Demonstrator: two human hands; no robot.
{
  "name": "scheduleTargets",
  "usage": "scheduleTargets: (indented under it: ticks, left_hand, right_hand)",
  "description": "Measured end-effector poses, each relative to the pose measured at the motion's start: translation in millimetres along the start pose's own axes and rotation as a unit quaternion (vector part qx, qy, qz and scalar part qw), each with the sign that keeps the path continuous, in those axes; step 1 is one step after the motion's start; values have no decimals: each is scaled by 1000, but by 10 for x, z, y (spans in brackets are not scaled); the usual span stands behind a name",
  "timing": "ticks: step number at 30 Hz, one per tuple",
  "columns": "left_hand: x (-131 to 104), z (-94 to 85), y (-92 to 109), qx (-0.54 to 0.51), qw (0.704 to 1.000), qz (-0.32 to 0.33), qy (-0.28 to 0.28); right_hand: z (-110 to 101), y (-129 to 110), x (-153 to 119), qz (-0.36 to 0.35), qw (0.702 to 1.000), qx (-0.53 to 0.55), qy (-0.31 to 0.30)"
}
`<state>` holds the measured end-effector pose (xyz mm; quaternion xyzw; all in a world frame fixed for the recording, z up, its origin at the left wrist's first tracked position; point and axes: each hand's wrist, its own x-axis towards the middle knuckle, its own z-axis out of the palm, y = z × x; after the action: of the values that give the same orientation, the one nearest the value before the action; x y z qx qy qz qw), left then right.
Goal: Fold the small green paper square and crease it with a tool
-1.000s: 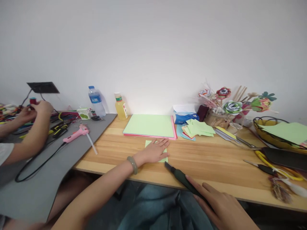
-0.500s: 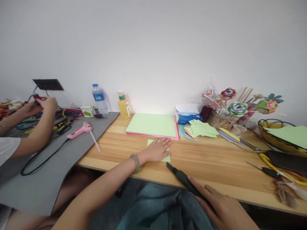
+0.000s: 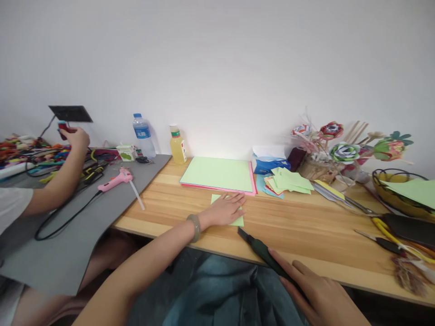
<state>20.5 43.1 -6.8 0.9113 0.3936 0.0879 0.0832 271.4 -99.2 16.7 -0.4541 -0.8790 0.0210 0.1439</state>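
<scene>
Left hand (image 3: 224, 210) lies flat, fingers spread, on the green paper square (image 3: 234, 220); right hand (image 3: 319, 296) holds the knife (image 3: 263, 250) (blade toward the square), just beside it.

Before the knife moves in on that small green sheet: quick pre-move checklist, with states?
1. Left hand flat on the small green sheet, pinning it to the table: ok.
2. Right hand on the handle of the utility knife: ok.
3. Blade tip clear of the left fingers: ok, it lies just off the sheet's near right corner.
4. Cutting mat under the sheet: not ok, bare wood shows.
5. How far the blade is out: cannot tell.
6. Co-worker's hand out of the way: ok, far left over the grey mat.
</scene>
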Motion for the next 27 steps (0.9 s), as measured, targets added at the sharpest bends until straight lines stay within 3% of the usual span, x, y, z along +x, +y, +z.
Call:
scheduleTargets:
  ticks: [16,21,27]
  left_hand:
    - [5,10,1,3,1000,3,3]
    - [2,18,-7,2,1000,3,6]
    - [-6,-32,47,1,1000,3,31]
  right_hand:
    - [-19,1,-3,-7,1000,17,13]
    - [-7,25,-22,20,1000,-6,5]
    - [-2,22,-6,49,998,44,-14]
